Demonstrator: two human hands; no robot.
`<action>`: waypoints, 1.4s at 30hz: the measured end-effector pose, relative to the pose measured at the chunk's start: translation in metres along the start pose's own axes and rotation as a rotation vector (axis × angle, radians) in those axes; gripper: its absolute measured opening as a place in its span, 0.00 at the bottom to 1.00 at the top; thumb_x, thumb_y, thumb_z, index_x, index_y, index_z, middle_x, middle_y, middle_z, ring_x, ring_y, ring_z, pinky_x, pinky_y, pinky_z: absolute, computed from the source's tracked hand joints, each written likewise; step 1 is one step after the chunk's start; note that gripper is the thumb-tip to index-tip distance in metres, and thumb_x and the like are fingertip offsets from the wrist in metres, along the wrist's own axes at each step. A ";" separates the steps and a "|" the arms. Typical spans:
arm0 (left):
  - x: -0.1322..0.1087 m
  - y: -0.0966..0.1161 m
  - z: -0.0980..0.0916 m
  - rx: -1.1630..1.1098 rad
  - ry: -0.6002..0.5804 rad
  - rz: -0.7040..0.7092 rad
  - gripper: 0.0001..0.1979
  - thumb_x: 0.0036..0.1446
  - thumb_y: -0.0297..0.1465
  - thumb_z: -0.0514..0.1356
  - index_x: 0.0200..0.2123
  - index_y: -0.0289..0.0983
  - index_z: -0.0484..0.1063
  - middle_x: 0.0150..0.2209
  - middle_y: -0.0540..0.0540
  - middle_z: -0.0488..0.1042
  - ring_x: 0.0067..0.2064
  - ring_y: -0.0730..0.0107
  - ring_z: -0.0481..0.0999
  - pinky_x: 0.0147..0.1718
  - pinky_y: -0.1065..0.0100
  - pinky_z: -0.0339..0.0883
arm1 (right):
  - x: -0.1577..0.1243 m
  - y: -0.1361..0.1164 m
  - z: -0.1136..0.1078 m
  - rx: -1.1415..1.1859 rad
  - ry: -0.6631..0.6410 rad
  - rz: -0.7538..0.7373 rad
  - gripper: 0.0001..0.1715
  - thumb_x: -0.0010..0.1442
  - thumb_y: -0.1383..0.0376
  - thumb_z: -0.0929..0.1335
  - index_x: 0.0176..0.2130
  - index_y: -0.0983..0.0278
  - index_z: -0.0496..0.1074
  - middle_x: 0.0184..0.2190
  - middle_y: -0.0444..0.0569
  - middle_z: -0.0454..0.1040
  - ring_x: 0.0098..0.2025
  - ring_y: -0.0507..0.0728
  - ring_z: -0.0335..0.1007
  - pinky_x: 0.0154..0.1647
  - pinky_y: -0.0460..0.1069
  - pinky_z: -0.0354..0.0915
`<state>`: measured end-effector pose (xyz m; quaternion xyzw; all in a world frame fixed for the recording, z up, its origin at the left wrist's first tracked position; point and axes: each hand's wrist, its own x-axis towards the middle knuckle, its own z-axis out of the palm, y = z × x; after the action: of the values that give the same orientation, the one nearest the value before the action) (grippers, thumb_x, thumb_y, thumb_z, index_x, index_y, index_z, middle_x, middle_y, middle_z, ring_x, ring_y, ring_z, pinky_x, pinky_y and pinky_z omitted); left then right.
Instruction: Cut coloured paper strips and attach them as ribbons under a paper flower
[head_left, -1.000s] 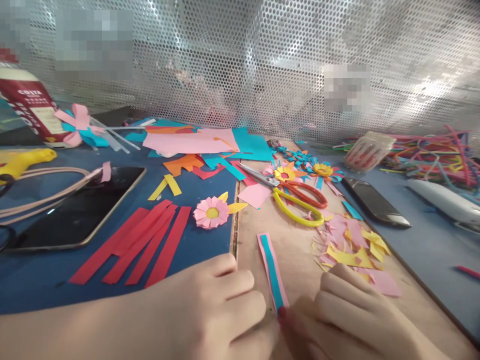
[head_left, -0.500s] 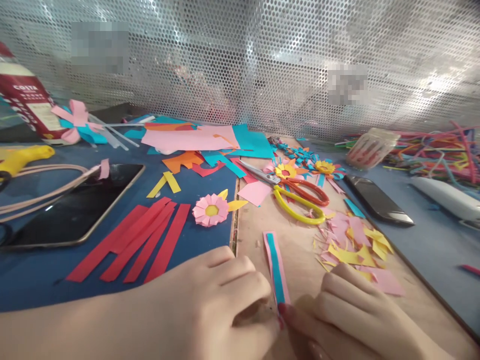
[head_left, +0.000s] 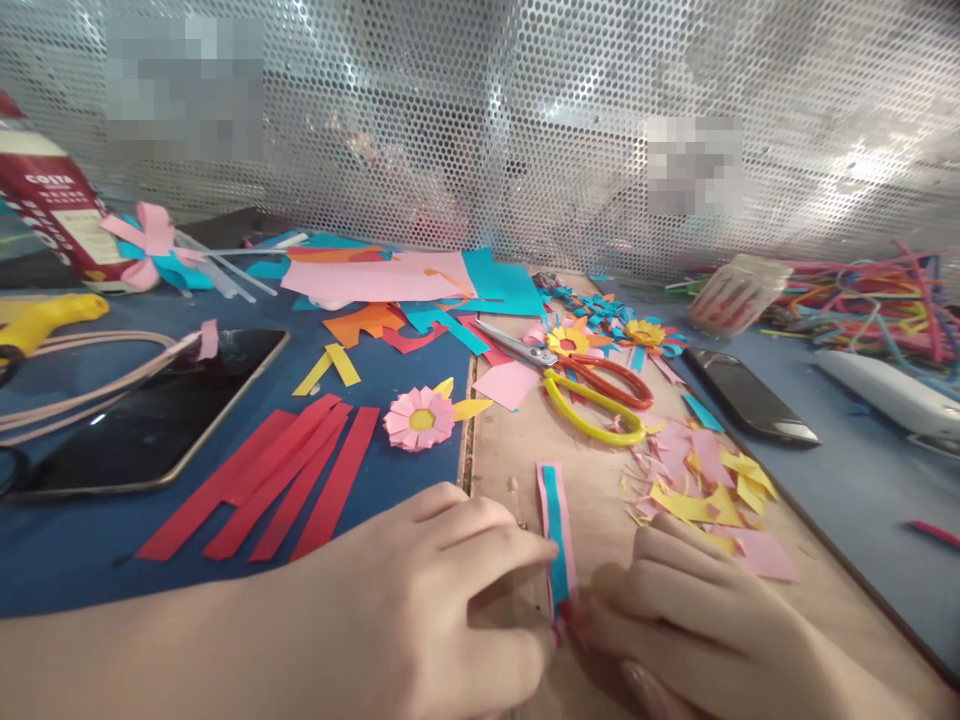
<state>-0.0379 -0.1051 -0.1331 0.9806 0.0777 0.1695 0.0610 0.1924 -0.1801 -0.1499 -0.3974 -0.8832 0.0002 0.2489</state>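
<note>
A narrow pink paper strip [head_left: 568, 520] with a blue paper strip [head_left: 555, 510] on top of it lies on the wooden board. My left hand [head_left: 442, 600] is at its left side, index finger stretched onto the blue paper and thumb at the near end, holding the layered strip between them. Closed over the same near end from the right is my right hand [head_left: 697, 610], its fingertips pressing the paper. The strip's lowest part is hidden by my fingers. Left of it sits a pink paper flower [head_left: 420, 419] with a yellow centre and yellow leaves.
Red strips [head_left: 292, 480] and a phone [head_left: 157, 420] lie left. Scissors [head_left: 592, 390], paper scraps [head_left: 705, 490] and a dark device [head_left: 750, 395] lie right. Coloured paper sheets [head_left: 382, 275] and a jar [head_left: 739, 293] stand before the perforated metal wall [head_left: 480, 130].
My left index finger has straightened out onto the blue paper. The strip's far end has tilted slightly right. My right hand still presses the near end.
</note>
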 end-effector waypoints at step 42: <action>-0.003 -0.001 0.012 -0.019 0.012 -0.019 0.11 0.57 0.32 0.57 0.43 0.46 0.71 0.54 0.44 0.67 0.50 0.59 0.64 0.46 0.59 0.62 | 0.002 0.002 0.004 -0.081 0.065 0.058 0.14 0.61 0.72 0.60 0.29 0.65 0.71 0.21 0.46 0.63 0.26 0.51 0.56 0.27 0.48 0.53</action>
<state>-0.0367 -0.1055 -0.1456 0.9781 0.0856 0.1755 0.0715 0.1910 -0.1765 -0.1530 -0.4326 -0.8619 -0.0413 0.2611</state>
